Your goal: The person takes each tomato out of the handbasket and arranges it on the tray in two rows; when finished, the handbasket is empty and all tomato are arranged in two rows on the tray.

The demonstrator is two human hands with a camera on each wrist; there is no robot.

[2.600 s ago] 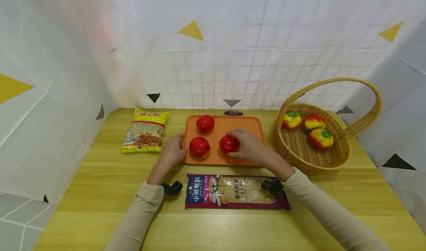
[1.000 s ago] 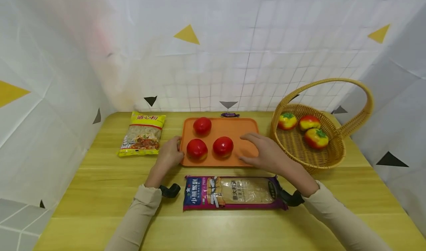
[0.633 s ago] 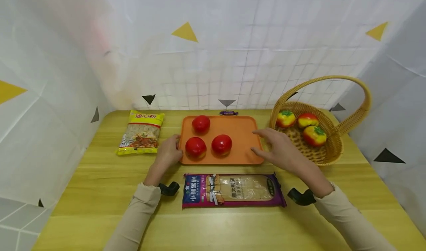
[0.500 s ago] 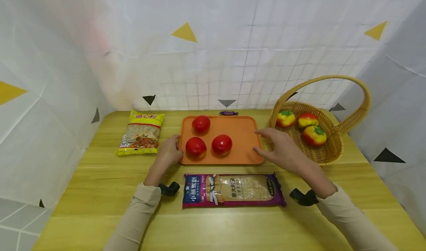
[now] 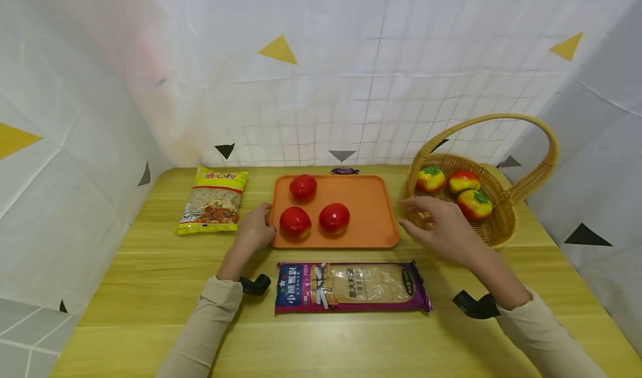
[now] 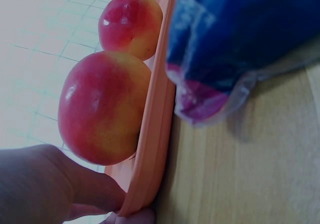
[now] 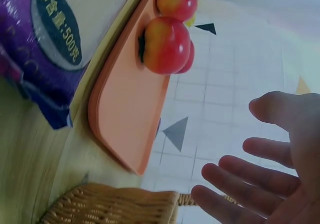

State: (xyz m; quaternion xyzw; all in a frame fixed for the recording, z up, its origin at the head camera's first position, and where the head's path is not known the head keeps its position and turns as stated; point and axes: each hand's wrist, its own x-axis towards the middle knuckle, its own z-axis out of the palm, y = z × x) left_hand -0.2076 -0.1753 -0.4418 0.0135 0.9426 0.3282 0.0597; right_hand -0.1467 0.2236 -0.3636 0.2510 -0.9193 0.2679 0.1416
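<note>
My left hand (image 5: 254, 230) pinches the left rim of an orange tray (image 5: 368, 211). In the left wrist view, the tray's rim (image 6: 159, 119) runs between my thumb and fingers. Three glossy red toy fruits, yellowish underneath, rest on the tray: one at the back left (image 5: 303, 188), one at the front left (image 5: 295, 222), one near the middle (image 5: 334, 218). My right hand (image 5: 446, 224) hovers, holding nothing, over the near left side of a wicker basket (image 5: 501, 236). Its fingers (image 7: 240, 171) are spread and relaxed in the right wrist view.
Inside the basket lie three red-and-yellow toy fruits (image 5: 474, 205) with green leafy tops; its tall handle (image 5: 544, 171) arches above. A purple pasta packet (image 5: 351, 287) lies before the tray. A yellow pasta bag (image 5: 213, 200) sits left, and a small purple-wrapped candy (image 5: 345, 171) behind.
My right hand has let go of the middle toy fruit on the tray and moved right, away from it, to the basket. My left hand has stayed at the tray's left rim.
</note>
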